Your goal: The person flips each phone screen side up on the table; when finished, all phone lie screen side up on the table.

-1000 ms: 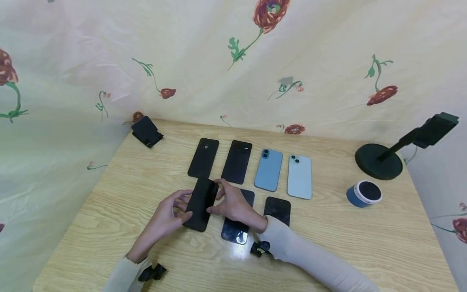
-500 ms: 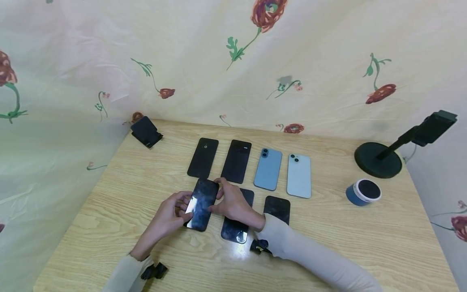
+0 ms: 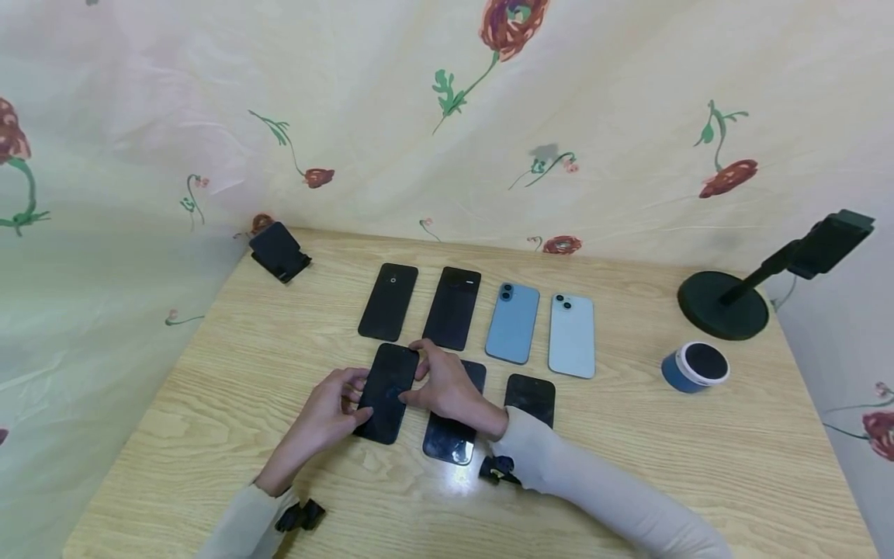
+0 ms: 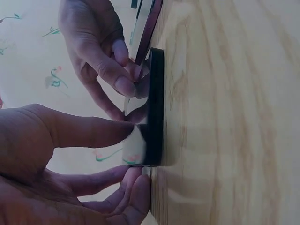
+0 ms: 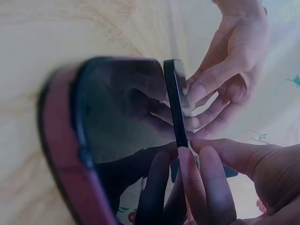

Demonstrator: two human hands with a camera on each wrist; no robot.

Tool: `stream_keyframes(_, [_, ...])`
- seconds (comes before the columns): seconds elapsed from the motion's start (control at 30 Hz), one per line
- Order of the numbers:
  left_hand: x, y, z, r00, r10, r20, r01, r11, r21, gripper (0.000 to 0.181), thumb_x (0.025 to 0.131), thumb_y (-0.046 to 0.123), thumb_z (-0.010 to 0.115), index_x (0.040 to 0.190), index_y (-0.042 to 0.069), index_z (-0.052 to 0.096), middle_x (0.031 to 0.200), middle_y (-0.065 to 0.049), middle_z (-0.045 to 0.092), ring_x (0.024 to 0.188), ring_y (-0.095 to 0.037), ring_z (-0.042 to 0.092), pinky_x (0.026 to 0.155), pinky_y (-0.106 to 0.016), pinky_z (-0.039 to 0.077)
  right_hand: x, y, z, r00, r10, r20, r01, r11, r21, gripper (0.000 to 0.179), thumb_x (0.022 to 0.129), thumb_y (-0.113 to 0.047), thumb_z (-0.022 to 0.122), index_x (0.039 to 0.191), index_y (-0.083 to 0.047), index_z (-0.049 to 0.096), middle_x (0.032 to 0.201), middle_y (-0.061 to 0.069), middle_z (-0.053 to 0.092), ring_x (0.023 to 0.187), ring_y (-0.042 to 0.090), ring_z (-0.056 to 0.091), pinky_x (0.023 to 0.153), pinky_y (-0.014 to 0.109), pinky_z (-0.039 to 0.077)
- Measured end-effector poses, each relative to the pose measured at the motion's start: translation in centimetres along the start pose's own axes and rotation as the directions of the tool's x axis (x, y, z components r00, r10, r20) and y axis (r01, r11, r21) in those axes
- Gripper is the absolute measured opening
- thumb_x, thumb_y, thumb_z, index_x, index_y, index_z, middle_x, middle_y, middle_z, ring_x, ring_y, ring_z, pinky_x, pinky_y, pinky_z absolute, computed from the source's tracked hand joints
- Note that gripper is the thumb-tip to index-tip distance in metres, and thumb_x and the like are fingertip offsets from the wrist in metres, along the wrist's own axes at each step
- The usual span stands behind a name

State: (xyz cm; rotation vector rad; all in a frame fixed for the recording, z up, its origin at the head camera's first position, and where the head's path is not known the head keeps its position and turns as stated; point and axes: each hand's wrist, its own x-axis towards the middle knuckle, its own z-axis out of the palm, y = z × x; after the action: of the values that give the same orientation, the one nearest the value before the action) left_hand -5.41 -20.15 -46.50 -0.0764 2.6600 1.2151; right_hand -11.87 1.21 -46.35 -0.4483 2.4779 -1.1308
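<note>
Black phone [image 3: 386, 388], one: face up, down at the table [image 3: 174, 419], beside another phone [image 3: 441, 441]; its glare gone since a moment ago, so apparently levelled. My left hand [image 3: 327, 411] and right hand [image 3: 450, 387], narrowly closed, pinch its edges.

The surface [image 3: 698, 450] is pale tan with wood grain, the cloth [image 3: 391, 93] cream with red flowers on green stems. The near left phone [image 3: 387, 394], near middle phone [image 3: 447, 442] and near right phone [image 3: 531, 399] are black, the middle one pink-edged. In the far row from left, the first phone [image 3: 388, 303] and second phone [image 3: 452, 309] are black, the third phone [image 3: 513, 324] blue, the last phone [image 3: 572, 336] pale blue. The tub [image 3: 694, 366] is blue, white and black, the sleeve [image 3: 594, 481] off-white, the right stand [image 3: 719, 310] black.
</note>
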Motion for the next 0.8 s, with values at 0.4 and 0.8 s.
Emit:
stream_keyframes(0.4, [0.6, 0.6, -0.2, 1.000, 0.019, 0.009, -0.019, 0.999, 0.045, 0.059, 0.082, -0.001, 0.082, 0.135, -0.001, 0.058, 0.114, -0.014, 0.061, 0.094, -0.020, 0.059, 0.084, -0.033, 0.050, -0.2, 0.1, -0.5, 0.999, -0.008, 0.045, 0.006, 0.999, 0.043, 0.085, 0.079, -0.024, 0.090, 0.151, -0.010, 0.048, 0.100, 0.003, 0.071, 0.083, 0.013, 0.063, 0.085, 0.035, 0.053])
stream_keyframes(0.8, [2.0, 1.2, -1.5, 0.998, 0.070, 0.005, -0.070, 0.997, 0.016, 0.062, 0.089, 0.008, 0.080, 0.145, 0.003, 0.053, 0.128, -0.019, 0.063, 0.105, -0.029, 0.067, 0.085, -0.041, 0.059, 0.1, -0.8, -2.8, 0.997, 0.013, 0.080, -0.016, 0.999, 0.038, 0.086, 0.085, -0.026, 0.087, 0.156, -0.013, 0.040, 0.119, 0.011, 0.071, 0.069, 0.010, 0.070, 0.086, 0.034, 0.058])
